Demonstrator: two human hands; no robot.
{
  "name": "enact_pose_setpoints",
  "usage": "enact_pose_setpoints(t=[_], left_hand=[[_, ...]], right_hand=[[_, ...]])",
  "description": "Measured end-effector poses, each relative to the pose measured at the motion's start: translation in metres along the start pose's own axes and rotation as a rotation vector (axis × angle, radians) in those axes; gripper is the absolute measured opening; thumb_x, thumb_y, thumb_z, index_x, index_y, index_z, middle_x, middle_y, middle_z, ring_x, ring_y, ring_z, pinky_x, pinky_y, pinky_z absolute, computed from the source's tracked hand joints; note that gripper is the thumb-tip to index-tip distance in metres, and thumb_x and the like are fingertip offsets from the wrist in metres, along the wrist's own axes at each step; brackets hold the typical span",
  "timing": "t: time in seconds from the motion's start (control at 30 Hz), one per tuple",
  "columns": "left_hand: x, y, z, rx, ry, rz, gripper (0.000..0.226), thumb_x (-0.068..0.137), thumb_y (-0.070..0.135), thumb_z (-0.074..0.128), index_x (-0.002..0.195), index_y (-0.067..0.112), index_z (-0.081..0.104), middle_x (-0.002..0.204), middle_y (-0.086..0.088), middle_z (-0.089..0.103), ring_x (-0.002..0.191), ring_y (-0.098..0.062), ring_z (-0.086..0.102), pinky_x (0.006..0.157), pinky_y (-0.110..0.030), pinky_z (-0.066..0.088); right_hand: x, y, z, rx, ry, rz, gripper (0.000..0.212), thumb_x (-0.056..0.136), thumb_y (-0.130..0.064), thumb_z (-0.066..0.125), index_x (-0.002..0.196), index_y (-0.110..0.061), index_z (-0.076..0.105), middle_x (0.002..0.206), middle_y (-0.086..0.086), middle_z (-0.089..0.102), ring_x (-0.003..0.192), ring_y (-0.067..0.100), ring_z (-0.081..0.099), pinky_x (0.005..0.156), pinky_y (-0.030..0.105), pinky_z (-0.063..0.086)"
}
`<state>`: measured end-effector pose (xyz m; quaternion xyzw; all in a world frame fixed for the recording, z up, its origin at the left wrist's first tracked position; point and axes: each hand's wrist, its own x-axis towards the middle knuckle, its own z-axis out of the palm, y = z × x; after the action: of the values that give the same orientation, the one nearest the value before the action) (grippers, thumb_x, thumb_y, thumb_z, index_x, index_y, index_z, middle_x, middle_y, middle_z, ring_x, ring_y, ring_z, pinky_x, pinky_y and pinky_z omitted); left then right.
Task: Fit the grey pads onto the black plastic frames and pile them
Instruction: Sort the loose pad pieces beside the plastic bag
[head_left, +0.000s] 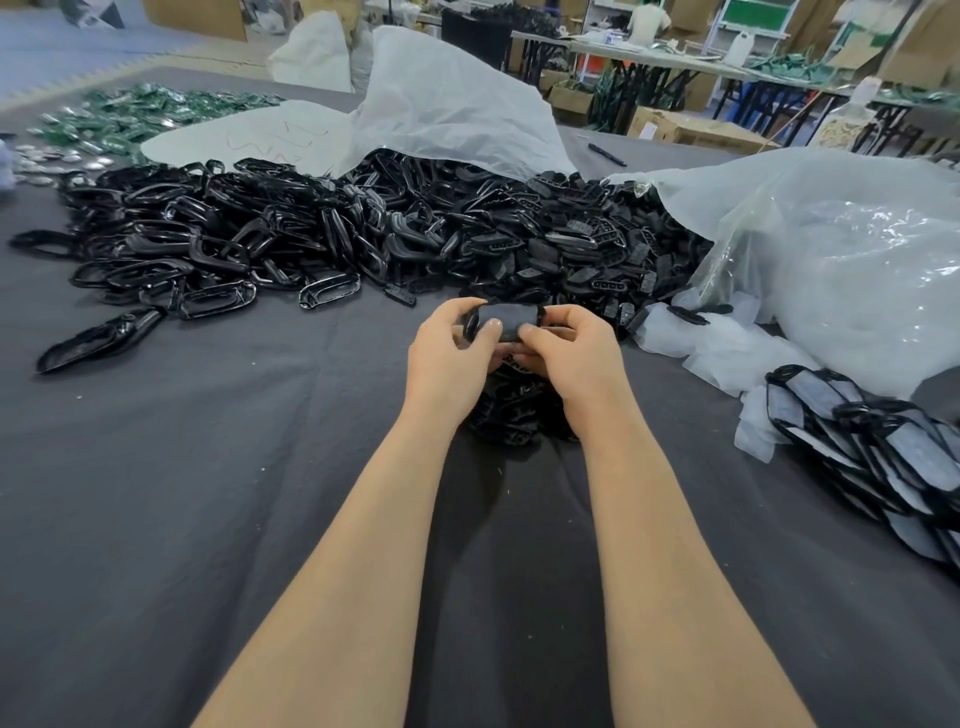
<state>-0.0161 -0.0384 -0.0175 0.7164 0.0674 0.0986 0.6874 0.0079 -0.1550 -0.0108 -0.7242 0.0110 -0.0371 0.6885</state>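
Both hands hold one black plastic frame (474, 323) with a grey pad (508, 317) lying in it, above the dark cloth at centre. My left hand (451, 358) grips its left end, thumb on the pad. My right hand (569, 353) grips the right end, its thumb pressing the pad's lower edge. Below the hands lies a small heap of black parts (511, 415). A big heap of loose black frames (291, 234) stretches across the table behind. Fitted frames with grey pads are piled in a row (878, 447) at the right.
White plastic sheets and bags (841, 260) lie at the back and right. Green and silver parts (104, 119) cover the far left. A black pen (607, 154) lies beyond the heap. Work tables, cartons and a person stand in the background.
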Motion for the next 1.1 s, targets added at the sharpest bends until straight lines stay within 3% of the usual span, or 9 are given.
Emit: enact_pose_setpoints(t=[0.17, 0.3, 0.4, 0.57, 0.77, 0.93, 1.1], left_hand=[[0.0004, -0.0023, -0.0018, 0.034, 0.006, -0.002, 0.022, 0.095, 0.01, 0.058, 0.086, 0.03, 0.055, 0.077, -0.001, 0.072, 0.071, -0.013, 0.072, 0.079, -0.041, 0.06], [0.0, -0.0018, -0.002, 0.06, 0.024, -0.007, 0.025, 0.095, 0.01, 0.057, 0.084, 0.032, 0.054, 0.081, -0.005, 0.073, 0.075, -0.017, 0.072, 0.082, -0.043, 0.059], [-0.0005, -0.0017, -0.0014, 0.061, 0.011, -0.007, 0.025, 0.096, 0.01, 0.055, 0.084, 0.033, 0.054, 0.087, -0.007, 0.073, 0.08, -0.02, 0.072, 0.084, -0.043, 0.058], [-0.0016, -0.002, -0.0001, 0.164, 0.001, 0.087, 0.013, 0.091, 0.016, 0.063, 0.099, 0.025, 0.06, 0.087, 0.01, 0.069, 0.082, -0.004, 0.066, 0.077, -0.023, 0.054], [-0.0017, -0.0011, -0.0031, 0.095, 0.023, 0.052, 0.029, 0.095, 0.006, 0.053, 0.086, 0.033, 0.063, 0.089, -0.008, 0.073, 0.085, -0.025, 0.07, 0.086, -0.046, 0.056], [-0.0008, -0.0024, -0.0025, 0.092, -0.003, 0.061, 0.036, 0.098, 0.003, 0.046, 0.085, 0.032, 0.063, 0.085, -0.002, 0.072, 0.079, -0.017, 0.069, 0.085, -0.042, 0.058], [-0.0011, -0.0017, -0.0004, 0.117, -0.012, 0.054, 0.024, 0.099, 0.006, 0.044, 0.098, 0.021, 0.063, 0.089, -0.003, 0.072, 0.083, -0.018, 0.07, 0.086, -0.042, 0.057]], right_hand=[[0.0011, 0.0028, -0.0017, -0.072, 0.015, 0.006, 0.017, 0.088, -0.002, 0.063, 0.085, -0.018, 0.06, 0.082, 0.007, 0.068, 0.065, 0.008, 0.068, 0.063, 0.021, 0.056], [0.0, 0.0042, 0.0031, -0.217, 0.002, -0.049, 0.017, 0.087, -0.008, 0.066, 0.093, -0.02, 0.055, 0.096, 0.011, 0.069, 0.087, 0.024, 0.07, 0.081, 0.041, 0.058], [-0.0001, 0.0049, 0.005, -0.246, 0.021, -0.055, 0.019, 0.087, -0.008, 0.066, 0.097, -0.017, 0.054, 0.098, 0.011, 0.069, 0.089, 0.026, 0.069, 0.084, 0.046, 0.057], [-0.0002, 0.0049, 0.0029, -0.188, 0.031, -0.034, 0.02, 0.087, -0.006, 0.066, 0.102, -0.013, 0.055, 0.095, 0.009, 0.07, 0.083, 0.021, 0.071, 0.082, 0.041, 0.059], [-0.0038, 0.0012, 0.003, -0.168, 0.007, -0.095, 0.023, 0.091, 0.0, 0.058, 0.104, -0.019, 0.054, 0.087, 0.006, 0.069, 0.067, 0.009, 0.069, 0.068, 0.023, 0.059], [-0.0038, 0.0003, 0.0001, -0.217, 0.012, -0.099, 0.021, 0.092, -0.001, 0.056, 0.102, -0.02, 0.053, 0.09, 0.008, 0.07, 0.067, 0.01, 0.07, 0.067, 0.024, 0.059], [-0.0039, 0.0004, -0.0005, -0.208, 0.018, -0.074, 0.023, 0.092, -0.001, 0.056, 0.095, -0.024, 0.052, 0.091, 0.009, 0.07, 0.069, 0.011, 0.071, 0.066, 0.025, 0.058]])
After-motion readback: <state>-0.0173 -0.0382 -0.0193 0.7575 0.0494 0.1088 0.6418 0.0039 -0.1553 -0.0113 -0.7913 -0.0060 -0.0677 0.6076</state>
